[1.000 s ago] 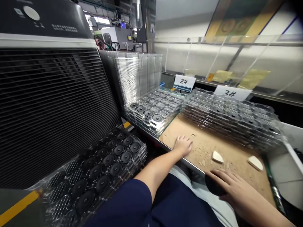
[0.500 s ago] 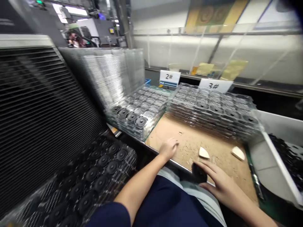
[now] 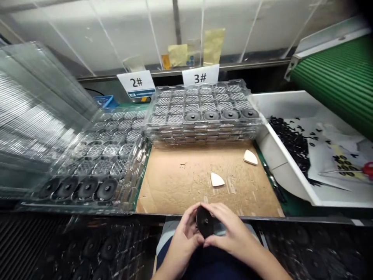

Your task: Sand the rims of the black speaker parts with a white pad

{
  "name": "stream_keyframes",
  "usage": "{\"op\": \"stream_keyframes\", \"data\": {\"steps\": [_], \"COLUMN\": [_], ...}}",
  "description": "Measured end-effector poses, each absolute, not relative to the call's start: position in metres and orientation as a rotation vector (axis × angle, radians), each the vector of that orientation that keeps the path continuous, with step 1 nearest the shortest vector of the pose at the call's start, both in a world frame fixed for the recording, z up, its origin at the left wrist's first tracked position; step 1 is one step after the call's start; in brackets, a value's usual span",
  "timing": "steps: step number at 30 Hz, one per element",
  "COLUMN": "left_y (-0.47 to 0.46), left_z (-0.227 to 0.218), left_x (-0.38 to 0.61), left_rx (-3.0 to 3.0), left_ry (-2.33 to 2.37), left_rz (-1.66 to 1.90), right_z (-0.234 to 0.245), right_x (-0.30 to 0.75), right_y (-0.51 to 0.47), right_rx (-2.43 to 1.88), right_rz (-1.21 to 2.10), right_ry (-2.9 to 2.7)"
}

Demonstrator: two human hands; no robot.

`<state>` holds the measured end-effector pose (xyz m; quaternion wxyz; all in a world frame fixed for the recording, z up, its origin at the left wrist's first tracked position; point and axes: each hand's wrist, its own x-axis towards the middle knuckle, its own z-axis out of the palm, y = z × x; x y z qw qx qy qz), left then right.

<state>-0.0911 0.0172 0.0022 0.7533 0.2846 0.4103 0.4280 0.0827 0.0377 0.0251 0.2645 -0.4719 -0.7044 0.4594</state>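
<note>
Both my hands meet at the near edge of the table. My left hand and my right hand pinch a round black disc part between their fingers, held on edge just in front of the brown cardboard sheet. Two small white wedge pieces lie on the cardboard beyond my hands. A clear tray stack at the left carries a row of black discs along its front. Behind the cardboard stands another clear tray stack with several discs in its front row.
Cards marked 2# and 3# stand at the back. A white bin at the right holds black scraps and a red-handled tool. Above it runs a green belt. Tall upright clear trays lean at the left.
The view has swung right, off the black machine onto the table. My left hand left the cardboard and joined the right hand, which lifted the black disc to the table's near edge.
</note>
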Motion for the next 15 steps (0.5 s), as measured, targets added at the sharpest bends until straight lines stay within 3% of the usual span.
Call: {"op": "stream_keyframes", "data": {"steps": [8,13,15], "left_y": [0.049,0.062,0.067], "left_z": [0.024,0.026,0.025], "left_x": [-0.079,-0.090,-0.093], "left_rx": [0.314,0.186,0.169], "left_ry": [0.884,0.790,0.778], "left_rz": [0.918,0.990,0.999], "right_z": [0.035,0.043,0.036], "right_x": [0.103,0.141,0.147], "right_y": [0.066,0.099,0.108], "right_rx": [-1.248,-1.343,-1.477], "right_rz": [1.178,0.263,0.208], "right_ry": [-1.862,-0.896,-0.919]}}
